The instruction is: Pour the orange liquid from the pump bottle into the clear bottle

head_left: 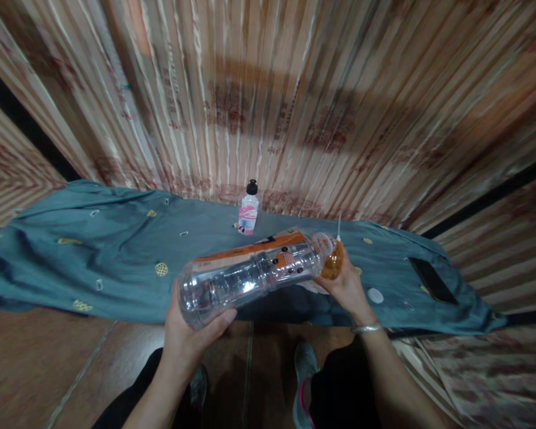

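Observation:
My left hand point(190, 336) is wrapped around the base of a large clear plastic bottle point(250, 275) with an orange label. The bottle is held tilted, nearly on its side, its neck pointing right. My right hand point(351, 286) grips a small amber container point(333, 263) at the bottle's mouth. A thin white tube point(339, 226) sticks up from that container. Whether liquid passes between the two cannot be made out. Right of my right hand, a white round cap point(375, 295) lies on the cloth.
Blue-green patterned cloth point(129, 262) covers a narrow table. Standing at its back is a small clear bottle point(249, 215) with a black cap and pink label. A black phone point(432, 280) lies at the right. Striped curtains point(250, 107) hang close behind and on both sides.

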### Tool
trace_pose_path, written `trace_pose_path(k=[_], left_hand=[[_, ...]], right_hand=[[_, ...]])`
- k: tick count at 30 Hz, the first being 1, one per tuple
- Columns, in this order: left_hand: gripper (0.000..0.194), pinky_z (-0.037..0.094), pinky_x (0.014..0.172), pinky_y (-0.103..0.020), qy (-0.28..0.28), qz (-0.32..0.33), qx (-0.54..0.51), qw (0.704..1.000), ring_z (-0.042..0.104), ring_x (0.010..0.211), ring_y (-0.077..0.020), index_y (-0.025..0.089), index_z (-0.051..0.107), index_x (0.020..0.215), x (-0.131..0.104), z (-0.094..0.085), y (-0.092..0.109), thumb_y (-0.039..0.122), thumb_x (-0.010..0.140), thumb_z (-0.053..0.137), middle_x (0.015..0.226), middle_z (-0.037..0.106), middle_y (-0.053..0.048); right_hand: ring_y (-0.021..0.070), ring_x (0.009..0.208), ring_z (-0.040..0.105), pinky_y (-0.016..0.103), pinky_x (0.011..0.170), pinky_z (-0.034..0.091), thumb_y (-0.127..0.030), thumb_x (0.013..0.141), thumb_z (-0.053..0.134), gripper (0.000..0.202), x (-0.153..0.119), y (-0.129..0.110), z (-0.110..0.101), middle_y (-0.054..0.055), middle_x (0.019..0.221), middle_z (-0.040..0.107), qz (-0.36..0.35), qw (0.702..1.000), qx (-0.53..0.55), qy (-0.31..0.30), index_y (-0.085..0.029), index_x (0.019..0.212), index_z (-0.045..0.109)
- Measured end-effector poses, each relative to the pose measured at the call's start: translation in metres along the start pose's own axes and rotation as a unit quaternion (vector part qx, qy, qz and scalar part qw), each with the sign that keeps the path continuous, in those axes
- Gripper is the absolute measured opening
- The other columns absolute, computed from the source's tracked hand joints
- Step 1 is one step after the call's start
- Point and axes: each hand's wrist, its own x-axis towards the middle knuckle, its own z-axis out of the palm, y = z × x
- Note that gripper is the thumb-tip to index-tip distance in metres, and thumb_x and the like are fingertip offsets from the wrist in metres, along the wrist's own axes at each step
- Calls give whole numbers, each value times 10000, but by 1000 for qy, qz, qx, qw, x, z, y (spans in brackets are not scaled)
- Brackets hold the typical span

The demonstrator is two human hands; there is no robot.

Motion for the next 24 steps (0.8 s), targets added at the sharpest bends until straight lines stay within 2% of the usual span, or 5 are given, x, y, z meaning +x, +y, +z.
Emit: trace_pose_path(k=[9, 14, 24], left_hand=[[913, 585, 827, -363, 7, -13, 4, 1000, 703, 894, -264, 153, 616, 1273, 0, 0, 1, 469, 501, 987, 987, 741, -69], [881, 578, 883, -377, 7, -10, 2, 1000, 707, 959, -282, 144, 625, 1245, 0, 0, 1, 456, 505, 988, 1039, 736, -87], [870, 572, 852, -375, 7, -7, 2, 1000, 698, 918, -267, 151, 624, 1244, 0, 0, 0, 450, 511, 985, 1021, 732, -75]], right_hand=[[375, 1299, 667, 567, 1142, 508, -519, 716, 847, 953, 0, -1, 0, 164, 1439, 667, 10, 1000, 11, 2, -194, 1517, 446], [368, 1287, 676, 555, 1140, 514, -526, 709, 845, 911, 1, -3, 0, 159, 1419, 680, 11, 1000, 13, 7, -196, 1476, 480], [375, 1336, 645, 568, 1168, 488, -514, 709, 845, 938, 0, 1, 1, 171, 1454, 657, 7, 1000, 10, 8, -185, 1497, 459]])
